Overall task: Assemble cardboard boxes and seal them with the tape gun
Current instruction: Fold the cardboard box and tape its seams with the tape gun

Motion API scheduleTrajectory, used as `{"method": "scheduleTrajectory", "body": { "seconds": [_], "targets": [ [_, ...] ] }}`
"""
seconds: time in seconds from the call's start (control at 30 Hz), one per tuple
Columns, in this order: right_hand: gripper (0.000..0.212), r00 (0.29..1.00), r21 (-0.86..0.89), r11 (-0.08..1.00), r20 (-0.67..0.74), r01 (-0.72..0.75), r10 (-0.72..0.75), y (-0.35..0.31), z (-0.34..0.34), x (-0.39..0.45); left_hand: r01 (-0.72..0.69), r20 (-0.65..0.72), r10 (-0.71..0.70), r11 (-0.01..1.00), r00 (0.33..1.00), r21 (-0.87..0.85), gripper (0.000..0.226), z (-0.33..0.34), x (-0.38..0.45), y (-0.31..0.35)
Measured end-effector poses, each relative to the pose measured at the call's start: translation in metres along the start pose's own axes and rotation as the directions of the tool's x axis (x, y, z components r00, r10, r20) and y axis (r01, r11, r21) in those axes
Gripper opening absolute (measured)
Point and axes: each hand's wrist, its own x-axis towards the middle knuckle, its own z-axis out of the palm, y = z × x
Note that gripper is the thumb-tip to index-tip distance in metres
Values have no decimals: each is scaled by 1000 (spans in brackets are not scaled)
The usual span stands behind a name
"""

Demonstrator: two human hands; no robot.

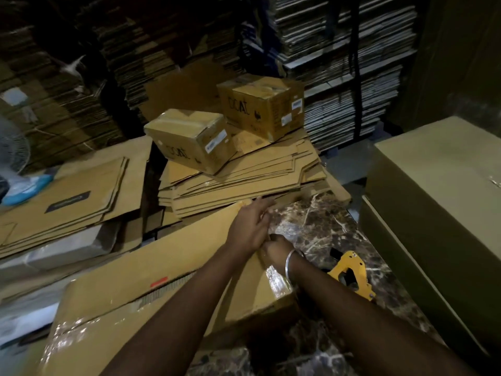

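Observation:
A long cardboard box lies on its side across the dark marble floor, its near side split along a torn seam with shiny tape. My left hand presses flat with straight fingers on the box's right end. My right hand, with a metal bangle on the wrist, sits just below it with fingers curled at the box's end edge; what it holds is hidden. The yellow tape gun lies on the floor to the right of my right wrist, untouched.
A pile of flat cardboard sheets lies behind the box with two small taped boxes on it. More flat sheets lie at left. Large closed cartons stand at right. Stacked cardboard fills the back wall.

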Motion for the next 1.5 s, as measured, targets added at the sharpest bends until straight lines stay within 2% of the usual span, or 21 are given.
{"method": "scheduleTrajectory", "body": {
  "seconds": [0.03, 0.1, 0.17, 0.2, 0.3, 0.4, 0.5, 0.6, 0.67, 0.77, 0.87, 0.9, 1.0, 1.07, 1.13, 1.3, 1.4, 1.5],
  "targets": [
    [49, 1000, -22, 1000, -27, 6, -6, -4, -2, -7, 14, -34, -14, 1000, 999, -17, 42, -3, -15, -7],
    [69, 996, -80, 996, -76, 51, -57, -7, -4, -16, 44, -11, -44, 999, 999, 21, 45, -10, -43, -25],
    [93, 989, -197, 976, -100, 91, -113, -9, -5, -25, 18, 100, -36, 985, 994, 171, 47, -13, -71, -41],
    [94, 983, -261, 959, -112, 111, -144, -9, -6, -26, 12, 157, -52, 969, 986, 246, 50, -15, -83, -48],
    [77, 940, -453, 863, -133, 224, -314, -10, -5, -29, 64, 210, -156, 919, 965, 390, 57, -21, -112, -61],
    [62, 888, -620, 709, -41, 337, -458, -9, -4, -31, 131, 199, -233, 897, 952, 422, 61, -33, -139, -71],
    [53, 823, -705, 560, 58, 435, -565, -13, -5, -34, 195, 161, -279, 894, 947, 403, 64, -51, -170, -90],
    [48, 807, -800, 380, 205, 464, -554, -24, -3, -41, 242, 94, -301, 887, 949, 394, 71, -68, -200, -112],
    [47, 812, -840, 295, 256, 455, -525, -30, 0, -47, 264, 73, -313, 886, 947, 381, 73, -77, -215, -124],
    [48, 829, -876, 248, 251, 414, -499, -35, 4, -55, 259, 106, -318, 891, 942, 372, 67, -92, -229, -137],
    [49, 835, -876, 279, 212, 392, -507, -35, 6, -58, 260, 107, -325, 881, 940, 396, 62, -113, -244, -157],
    [50, 840, -889, 256, 216, 380, -498, -35, 6, -58, 277, 88, -339, 871, 937, 406, 63, -121, -252, -167],
    [60, 880, -952, 84, 236, 295, -413, -36, 10, -60, 310, 58, -363, 858, 930, 410, 72, -145, -277, -195],
    [68, 917, -980, 5, 186, 201, -353, -35, 24, -60, 313, 69, -372, 855, 926, 413, 70, -154, -290, -209],
    [75, 944, -996, 14, 80, 90, -321, -29, 42, -63, 304, 79, -367, 858, 927, 415, 72, -155, -293, -215],
    [92, 942, -974, 199, -167, -111, -291, -23, 87, -72, 281, 68, -326, 889, 943, 362, 76, -150, -294, -220],
    [92, 945, -964, 242, -178, -111, -276, -25, 131, -85, 247, 56, -280, 911, 958, 329, 77, -150, -297, -221],
    [91, 931, -975, 219, -112, -35, -347, -22, 184, -97, 260, 52, -290, 912, 955, 318, 79, -149, -297, -221]
  ]
}}
